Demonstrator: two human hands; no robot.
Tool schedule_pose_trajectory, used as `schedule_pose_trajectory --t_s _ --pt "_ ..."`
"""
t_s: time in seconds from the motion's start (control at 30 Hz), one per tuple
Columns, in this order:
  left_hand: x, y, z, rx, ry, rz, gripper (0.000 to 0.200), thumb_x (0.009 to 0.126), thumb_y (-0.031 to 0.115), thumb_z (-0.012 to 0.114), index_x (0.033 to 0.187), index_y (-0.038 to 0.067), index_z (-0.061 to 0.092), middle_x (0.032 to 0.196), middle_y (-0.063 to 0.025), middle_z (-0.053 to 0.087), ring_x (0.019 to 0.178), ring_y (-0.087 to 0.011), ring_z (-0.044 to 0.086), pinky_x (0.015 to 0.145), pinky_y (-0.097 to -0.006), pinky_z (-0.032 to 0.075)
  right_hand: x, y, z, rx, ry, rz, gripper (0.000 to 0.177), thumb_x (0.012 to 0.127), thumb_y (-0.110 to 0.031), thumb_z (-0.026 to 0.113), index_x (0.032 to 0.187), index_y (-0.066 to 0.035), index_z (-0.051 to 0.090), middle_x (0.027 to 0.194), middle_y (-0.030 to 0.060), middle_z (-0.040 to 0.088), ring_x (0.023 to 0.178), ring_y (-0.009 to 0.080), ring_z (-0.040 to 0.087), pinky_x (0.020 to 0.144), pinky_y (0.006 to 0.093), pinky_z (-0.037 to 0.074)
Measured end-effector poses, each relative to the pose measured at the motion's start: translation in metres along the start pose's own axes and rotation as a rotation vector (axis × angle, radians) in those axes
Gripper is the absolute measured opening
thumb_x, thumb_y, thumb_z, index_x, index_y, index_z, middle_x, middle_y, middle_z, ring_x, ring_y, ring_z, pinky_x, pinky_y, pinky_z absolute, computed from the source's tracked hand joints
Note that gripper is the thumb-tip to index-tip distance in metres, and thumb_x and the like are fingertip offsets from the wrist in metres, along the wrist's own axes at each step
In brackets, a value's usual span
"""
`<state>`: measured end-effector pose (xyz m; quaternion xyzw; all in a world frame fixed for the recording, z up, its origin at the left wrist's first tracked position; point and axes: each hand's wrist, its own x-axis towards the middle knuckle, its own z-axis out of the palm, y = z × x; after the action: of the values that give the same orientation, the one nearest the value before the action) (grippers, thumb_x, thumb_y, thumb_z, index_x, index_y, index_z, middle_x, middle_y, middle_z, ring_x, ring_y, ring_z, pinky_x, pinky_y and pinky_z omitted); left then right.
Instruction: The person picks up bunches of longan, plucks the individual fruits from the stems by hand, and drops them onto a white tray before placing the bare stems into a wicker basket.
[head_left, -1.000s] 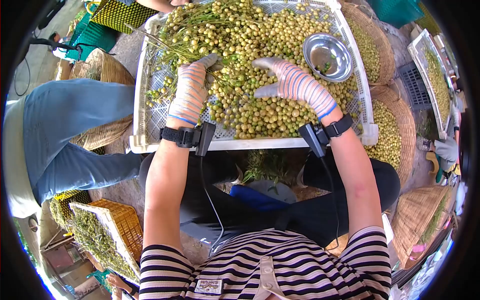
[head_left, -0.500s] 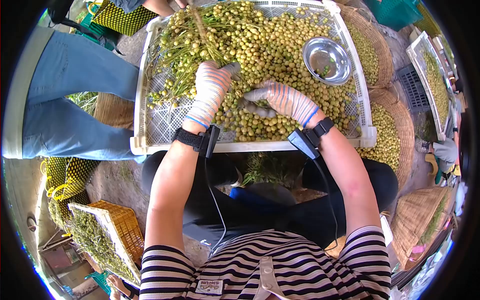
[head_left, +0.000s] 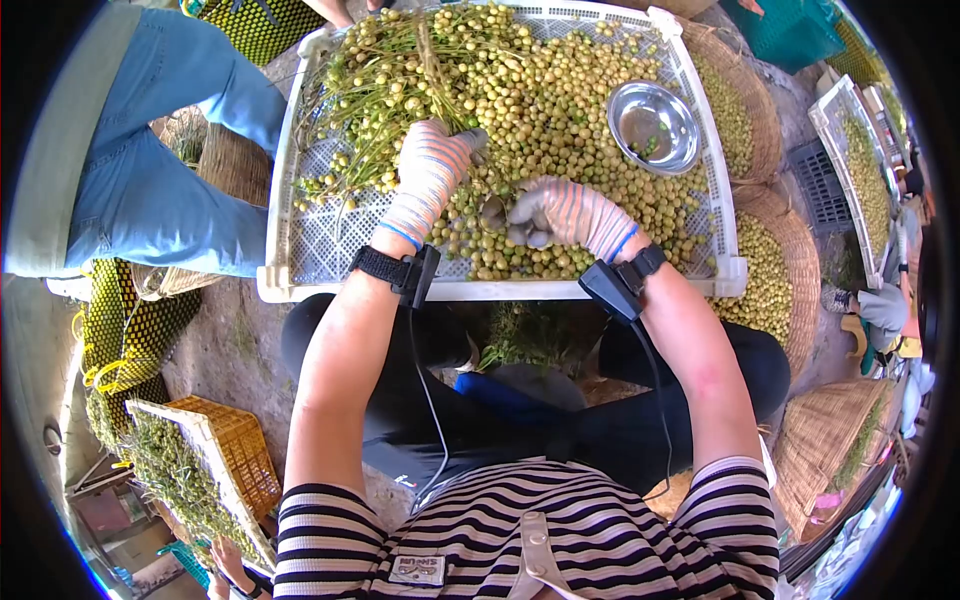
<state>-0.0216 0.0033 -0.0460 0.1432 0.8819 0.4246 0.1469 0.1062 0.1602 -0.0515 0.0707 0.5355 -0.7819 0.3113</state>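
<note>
Both my hands wear striped gloves with grey-coated fingers, over a white slatted tray (head_left: 330,232) heaped with small round yellow-green fruits (head_left: 560,105). My left hand (head_left: 434,168) is closed around a bunch of thin stems (head_left: 430,75), which runs up from it among fruit still on green stalks. To its right, my right hand (head_left: 572,215) has its fingers curled inward just above the loose fruits; what lies between those fingertips, if anything, is hidden. A shiny metal bowl (head_left: 652,128) with a few green bits inside sits on the fruits at the tray's right.
Woven baskets of fruit (head_left: 765,275) stand against the tray's right side. A person in blue jeans (head_left: 165,190) is close on the left. Lower left are a yellow crate (head_left: 240,455) and yellow-black woven bags (head_left: 135,325). A dark crate (head_left: 825,185) stands farther right.
My right hand has drawn slightly right and down, its fingers curling in more. My left hand keeps its grip on the stems, shifting slightly. The jeans-clad legs on the left have shifted.
</note>
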Motion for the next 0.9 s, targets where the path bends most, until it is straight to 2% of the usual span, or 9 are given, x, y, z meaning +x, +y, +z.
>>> schedule_pose_trajectory --t_s 0.07,0.13,0.27,0.33,0.43,0.5,0.63,0.73,0.9 --pt "0.002 -0.002 0.000 0.036 0.025 -0.037 0.047 0.073 0.044 0.069 0.054 0.006 0.050 0.045 -0.0023 0.045 0.042 -0.0160 0.044 0.044 -0.0314 0.040 0.001 0.004 -0.001 0.030 -0.111 -0.103 0.019 0.080 -0.017 0.059 0.092 -0.003 0.062 0.073 0.0034 0.058 0.061 0.0085 0.055 0.050 0.0184 0.040" --pt "0.003 -0.005 -0.001 -0.011 0.021 0.040 0.049 0.071 0.046 0.070 0.054 0.005 0.050 0.046 -0.0036 0.047 0.042 -0.0180 0.045 0.045 -0.0327 0.041 -0.002 -0.001 0.005 0.160 0.002 0.096 0.020 0.079 -0.016 0.059 0.094 -0.003 0.062 0.071 0.0026 0.057 0.059 0.0077 0.053 0.048 0.0184 0.039" --pt "-0.003 -0.001 -0.003 -0.053 0.039 -0.096 0.041 0.069 0.039 0.072 0.060 0.003 0.056 0.049 -0.0076 0.054 0.044 -0.0191 0.051 0.048 -0.0323 0.043 -0.001 -0.002 0.005 0.012 -0.038 0.117 0.025 0.079 -0.024 0.063 0.097 -0.006 0.063 0.064 -0.0020 0.053 0.048 0.0065 0.045 0.041 0.0200 0.032" --pt "-0.012 0.007 -0.006 -0.107 0.057 -0.103 0.037 0.068 0.035 0.073 0.060 0.002 0.057 0.051 -0.0085 0.056 0.047 -0.0199 0.054 0.050 -0.0325 0.045 -0.003 -0.005 0.006 -0.184 -0.034 0.011 0.024 0.080 -0.024 0.064 0.097 -0.007 0.064 0.063 -0.0020 0.053 0.047 0.0067 0.045 0.041 0.0204 0.031" --pt "-0.020 0.020 -0.015 -0.059 0.063 -0.148 0.034 0.069 0.032 0.073 0.061 0.002 0.058 0.053 -0.0092 0.058 0.048 -0.0192 0.056 0.052 -0.0329 0.046 0.003 -0.005 0.004 -0.255 0.063 0.106 0.026 0.081 -0.023 0.063 0.100 -0.005 0.062 0.068 0.0006 0.057 0.050 0.0082 0.048 0.042 0.0211 0.033" --pt "-0.010 0.004 -0.013 -0.118 0.074 -0.098 0.031 0.069 0.030 0.072 0.062 0.002 0.060 0.053 -0.0089 0.058 0.045 -0.0168 0.055 0.051 -0.0316 0.045 0.005 0.004 -0.004 0.144 -0.129 0.039 0.033 0.082 -0.022 0.061 0.109 -0.004 0.056 0.083 0.0068 0.062 0.058 0.0120 0.052 0.047 0.0233 0.038" --pt "-0.026 0.034 -0.032 -0.311 0.039 -0.150 0.025 0.073 0.022 0.069 0.064 -0.001 0.063 0.055 -0.0088 0.061 0.040 -0.0140 0.049 0.044 -0.0283 0.042 0.001 0.006 0.002 0.405 -0.222 -0.119 0.045 0.084 -0.027 0.059 0.120 -0.004 0.045 0.101 0.0130 0.060 0.074 0.0185 0.055 0.056 0.0276 0.043" --pt "-0.018 0.023 -0.030 -0.321 0.058 -0.134 0.023 0.074 0.018 0.068 0.063 -0.002 0.062 0.055 -0.0083 0.060 0.040 -0.0132 0.048 0.043 -0.0271 0.041 0.000 0.007 0.001 0.549 -0.215 -0.092 0.046 0.084 -0.035 0.058 0.119 -0.007 0.046 0.099 0.0119 0.060 0.073 0.0181 0.056 0.054 0.0263 0.042" --pt "-0.022 0.026 -0.023 -0.378 0.058 -0.105 0.025 0.072 0.019 0.070 0.062 -0.002 0.061 0.052 -0.0077 0.057 0.041 -0.0132 0.048 0.042 -0.0276 0.040 0.005 0.004 0.002 0.215 -0.014 -0.109 0.047 0.080 -0.045 0.061 0.110 -0.010 0.051 0.093 0.0064 0.061 0.066 0.0129 0.055 0.049 0.0230 0.038"
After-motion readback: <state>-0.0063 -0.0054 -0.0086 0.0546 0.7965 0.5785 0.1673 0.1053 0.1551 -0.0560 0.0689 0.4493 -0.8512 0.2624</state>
